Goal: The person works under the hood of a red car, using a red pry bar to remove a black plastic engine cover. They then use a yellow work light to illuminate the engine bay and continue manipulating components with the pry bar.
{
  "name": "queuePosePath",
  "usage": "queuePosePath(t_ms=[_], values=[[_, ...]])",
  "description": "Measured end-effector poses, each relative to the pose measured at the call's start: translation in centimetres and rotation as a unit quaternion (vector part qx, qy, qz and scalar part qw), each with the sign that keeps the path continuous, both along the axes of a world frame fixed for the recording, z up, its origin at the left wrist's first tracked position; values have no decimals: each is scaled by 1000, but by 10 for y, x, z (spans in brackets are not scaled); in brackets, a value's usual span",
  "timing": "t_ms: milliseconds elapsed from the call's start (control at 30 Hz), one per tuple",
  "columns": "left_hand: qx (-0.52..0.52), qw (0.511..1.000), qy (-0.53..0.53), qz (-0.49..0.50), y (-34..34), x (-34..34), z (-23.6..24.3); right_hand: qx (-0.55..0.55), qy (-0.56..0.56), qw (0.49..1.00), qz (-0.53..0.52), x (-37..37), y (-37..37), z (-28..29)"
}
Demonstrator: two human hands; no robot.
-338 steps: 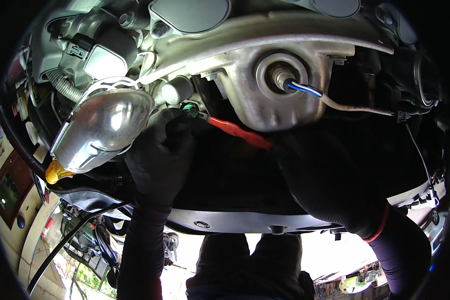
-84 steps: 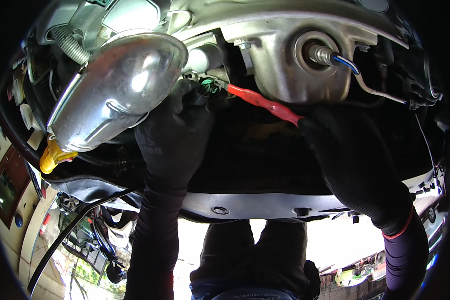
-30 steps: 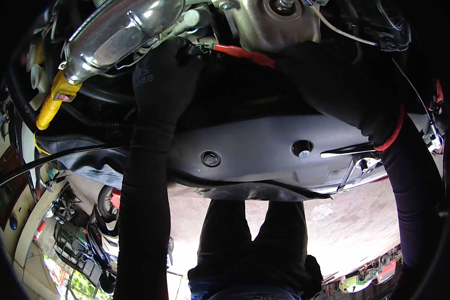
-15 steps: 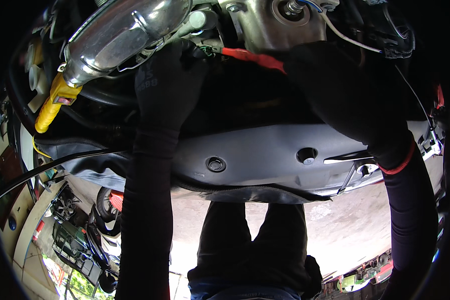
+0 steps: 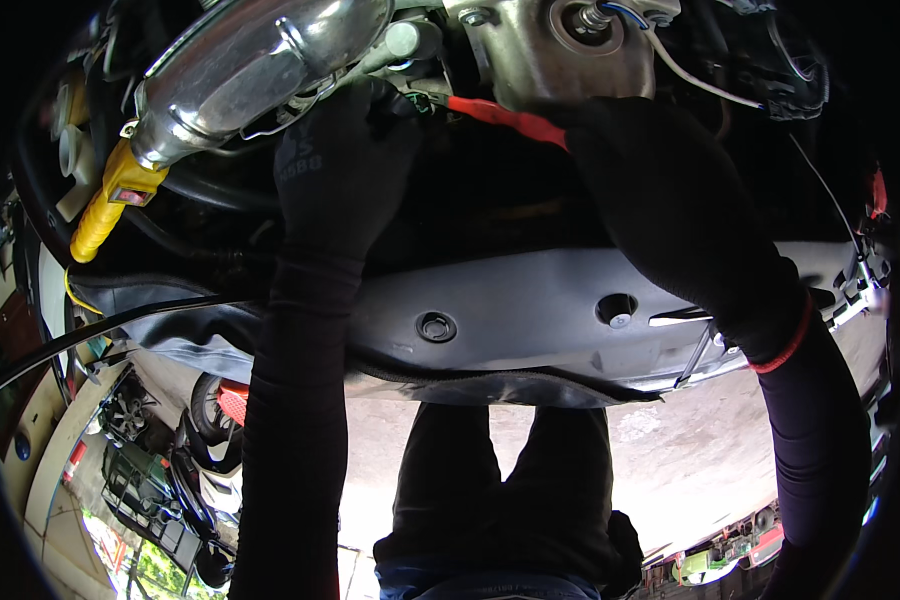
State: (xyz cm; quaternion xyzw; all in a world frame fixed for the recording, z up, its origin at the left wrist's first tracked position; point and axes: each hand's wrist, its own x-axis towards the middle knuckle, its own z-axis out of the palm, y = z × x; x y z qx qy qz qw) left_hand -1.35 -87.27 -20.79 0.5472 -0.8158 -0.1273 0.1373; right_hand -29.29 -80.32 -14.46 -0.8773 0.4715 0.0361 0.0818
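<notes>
My right hand (image 5: 635, 165), in a black glove, is closed around a tool with a red handle (image 5: 515, 120). The tool points left, and its narrow metal tip reaches a small spot with green on it beside a pipe fitting. Whether it is a pair of pliers cannot be made out. My left hand (image 5: 348, 165), also gloved in black, has its fingers curled at that same spot, right next to the tool's tip. What those fingers pinch is hidden in the dark. Just beyond them sits a rounded metal fitting (image 5: 403, 40) in the engine bay.
A shiny metal heat shield (image 5: 260, 70) slopes across the far left, with a yellow-handled lamp (image 5: 120, 200) hanging at its lower end. A metal housing (image 5: 550, 60) with a sensor and white wire lies ahead. The grey bumper (image 5: 520, 300) crosses under my forearms, edged by a black cover.
My right hand and wrist have shifted slightly down and left, with the red handle tilting a little. My left hand stays at the same spot beside the tip.
</notes>
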Motion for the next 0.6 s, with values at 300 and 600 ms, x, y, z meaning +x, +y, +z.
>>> queuePosePath(t_ms=[300, 600], values=[[-31, 999, -15, -3, 0, -1, -1, 26, -4, 997, -67, 16, -2, 3], [-46, 999, -18, -11, 0, 2, -6, -8, -10, 999, 48, 0, -10, 0]])
